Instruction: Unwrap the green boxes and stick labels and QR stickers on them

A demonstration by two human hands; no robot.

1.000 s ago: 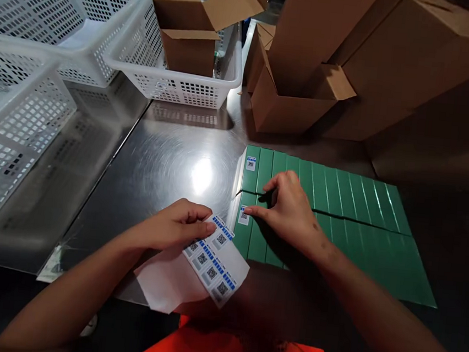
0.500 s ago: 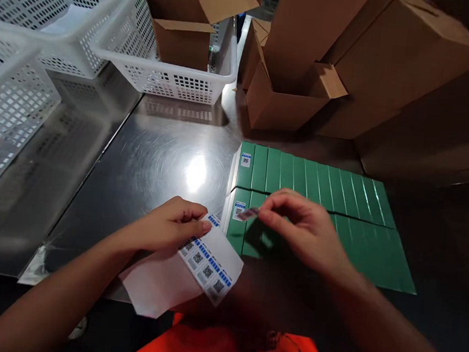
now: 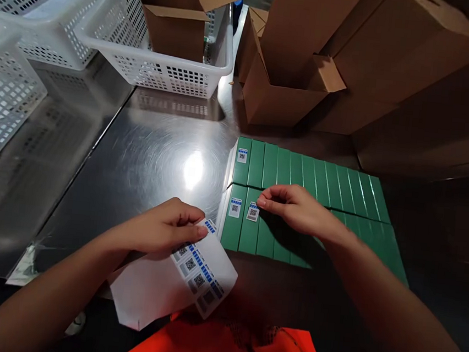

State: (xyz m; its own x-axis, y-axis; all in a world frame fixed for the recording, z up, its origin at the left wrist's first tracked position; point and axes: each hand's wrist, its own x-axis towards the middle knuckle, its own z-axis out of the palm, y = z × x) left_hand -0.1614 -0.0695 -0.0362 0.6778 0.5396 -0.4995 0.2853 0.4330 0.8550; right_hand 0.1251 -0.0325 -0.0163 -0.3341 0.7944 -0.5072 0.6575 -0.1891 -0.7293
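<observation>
Both hands low: right hand point(image 3: 297, 208) fingertips on sticker point(image 3: 252, 213).

Dim, glare on steel table point(image 3: 166, 153), edges warped

I note two rows of flat boxes point(image 3: 321, 179) on the steel table point(image 3: 154, 151), right of centre, cardboard cartons point(image 3: 283, 98) behind them, perforated baskets point(image 3: 153, 68) far left, one holding a carton, sticker sheet point(image 3: 196, 266) at the near edge.
</observation>
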